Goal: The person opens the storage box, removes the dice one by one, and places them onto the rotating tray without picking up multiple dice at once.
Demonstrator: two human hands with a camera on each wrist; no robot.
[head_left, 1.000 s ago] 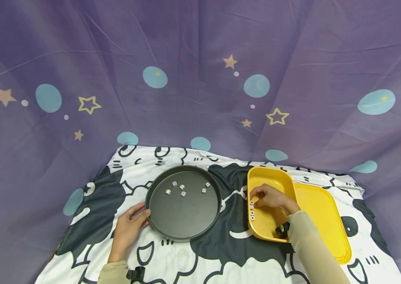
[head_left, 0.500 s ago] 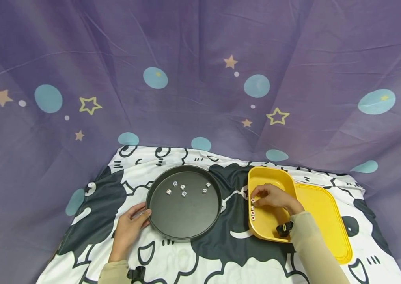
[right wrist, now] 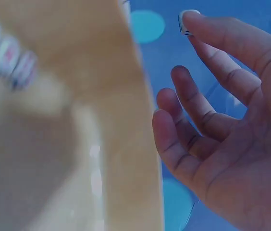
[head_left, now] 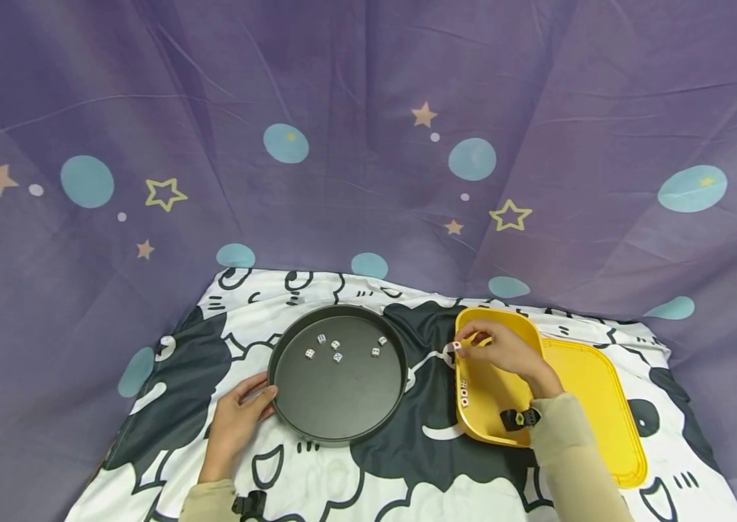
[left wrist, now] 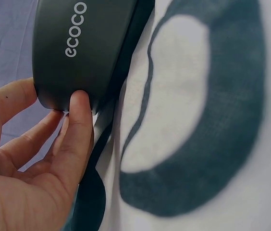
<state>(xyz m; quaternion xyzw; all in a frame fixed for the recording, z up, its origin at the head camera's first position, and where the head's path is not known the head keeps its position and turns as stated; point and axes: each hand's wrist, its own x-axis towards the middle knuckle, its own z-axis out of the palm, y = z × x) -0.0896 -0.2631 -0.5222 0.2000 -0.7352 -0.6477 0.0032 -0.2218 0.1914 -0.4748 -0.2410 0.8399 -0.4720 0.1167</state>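
My left hand (head_left: 242, 418) holds the left side of a round, dark pan (head_left: 345, 413). Its fingertips press against the outer wall, marked "ecoco" in the left wrist view. Several white dice (head_left: 338, 357) lie inside, towards the far half. At the right, my right hand (head_left: 502, 351) pinches one die (head_left: 456, 346) between thumb and forefinger, over the left rim of a yellow container (head_left: 492, 428). The other fingers are loosely bent in the right wrist view. More dice (head_left: 464, 395) sit in a short row along the container's left wall.
A flat yellow lid (head_left: 596, 399) lies right of the container, partly behind my right sleeve (head_left: 580, 457). A patterned black-and-white cloth (head_left: 316, 493) covers the table. The purple curtain (head_left: 342, 188) hangs behind.
My right hand has lifted one die from the row's far end and carried it up and away to the rim. My left hand and the pan have stayed still.
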